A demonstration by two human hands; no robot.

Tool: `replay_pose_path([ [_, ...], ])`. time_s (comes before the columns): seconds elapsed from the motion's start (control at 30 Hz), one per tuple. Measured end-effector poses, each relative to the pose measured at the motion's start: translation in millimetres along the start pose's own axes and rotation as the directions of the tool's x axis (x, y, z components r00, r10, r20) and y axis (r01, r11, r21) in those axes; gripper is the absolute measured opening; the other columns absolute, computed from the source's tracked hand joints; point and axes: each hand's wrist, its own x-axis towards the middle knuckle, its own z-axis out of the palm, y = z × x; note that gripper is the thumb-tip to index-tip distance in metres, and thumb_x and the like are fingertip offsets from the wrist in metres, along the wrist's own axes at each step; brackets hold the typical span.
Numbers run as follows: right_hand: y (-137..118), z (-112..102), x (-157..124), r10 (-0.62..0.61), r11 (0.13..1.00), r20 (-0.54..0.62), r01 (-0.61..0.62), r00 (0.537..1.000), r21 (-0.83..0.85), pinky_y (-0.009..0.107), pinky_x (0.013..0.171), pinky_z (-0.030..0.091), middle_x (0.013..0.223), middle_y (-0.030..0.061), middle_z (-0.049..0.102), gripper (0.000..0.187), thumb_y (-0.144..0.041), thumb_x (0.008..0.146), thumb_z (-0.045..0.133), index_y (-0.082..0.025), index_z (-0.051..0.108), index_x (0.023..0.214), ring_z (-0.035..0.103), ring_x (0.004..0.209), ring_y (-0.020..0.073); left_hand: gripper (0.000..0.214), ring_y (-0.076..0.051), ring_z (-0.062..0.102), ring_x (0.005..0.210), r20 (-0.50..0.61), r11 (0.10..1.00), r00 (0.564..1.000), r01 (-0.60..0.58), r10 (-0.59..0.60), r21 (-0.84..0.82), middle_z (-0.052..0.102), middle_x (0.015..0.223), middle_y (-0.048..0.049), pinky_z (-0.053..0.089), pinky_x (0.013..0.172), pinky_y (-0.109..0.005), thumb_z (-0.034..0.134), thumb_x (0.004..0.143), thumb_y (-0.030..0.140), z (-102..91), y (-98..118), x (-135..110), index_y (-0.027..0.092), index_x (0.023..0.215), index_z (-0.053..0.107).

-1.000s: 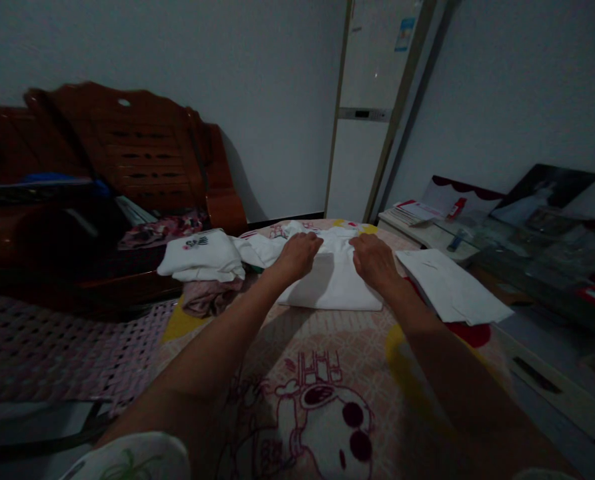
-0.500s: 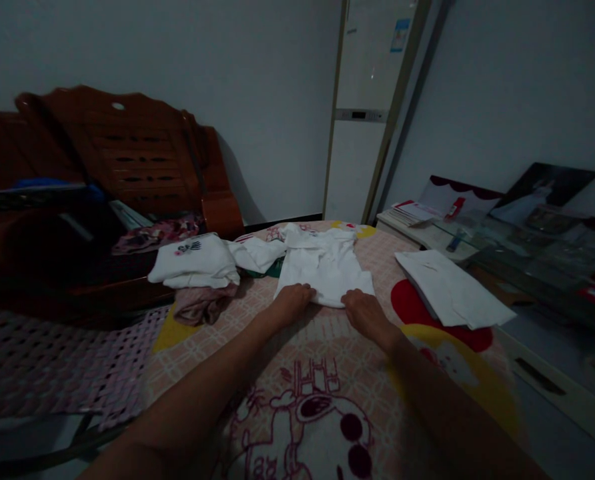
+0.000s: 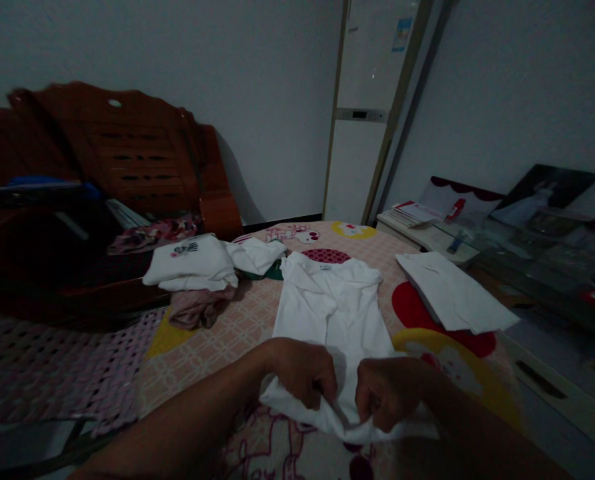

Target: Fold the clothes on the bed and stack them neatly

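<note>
A white shirt (image 3: 332, 307) lies stretched lengthwise on the patterned cloth, its collar end away from me. My left hand (image 3: 305, 370) is closed on the near hem, left of the middle. Just to its right, my right hand (image 3: 385, 390) pinches the same hem. Between the two fists the fabric sags and is slightly lifted, with loose folds spreading to both sides. Some of the hem is hidden under my hands and forearms.
Left of the shirt are folded white clothes (image 3: 192, 262) on a mauve garment (image 3: 200, 307), beside another white piece (image 3: 257, 255). A folded white item (image 3: 452, 290) lies at right on the tablecloth (image 3: 217, 340). Beyond stand a wooden bench (image 3: 127, 147) and glass shelf (image 3: 492, 233).
Both hands have come toward me and closer together, drawing the shirt with them. The shirt now extends longer, and a printed patch of tablecloth shows behind its collar.
</note>
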Motion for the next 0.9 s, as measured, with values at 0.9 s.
replay_pose_path([
  [0.9,114.5,-149.5,29.5,0.2,0.855,-0.964,-0.512,0.173,0.086,0.033,0.089,0.046,0.101,0.0167,0.074,0.032,-0.023,0.095,0.043,-0.012,0.073,0.088,0.066,0.099,0.0235,0.038,-0.018,0.06,0.079,-0.921,0.867,0.183,0.44,-0.343,-0.236,0.069,0.081,-0.0028,0.045,0.071,-0.025,0.049,0.083,0.048,-105.3,-147.3,-70.7,0.016,0.086,0.069],
])
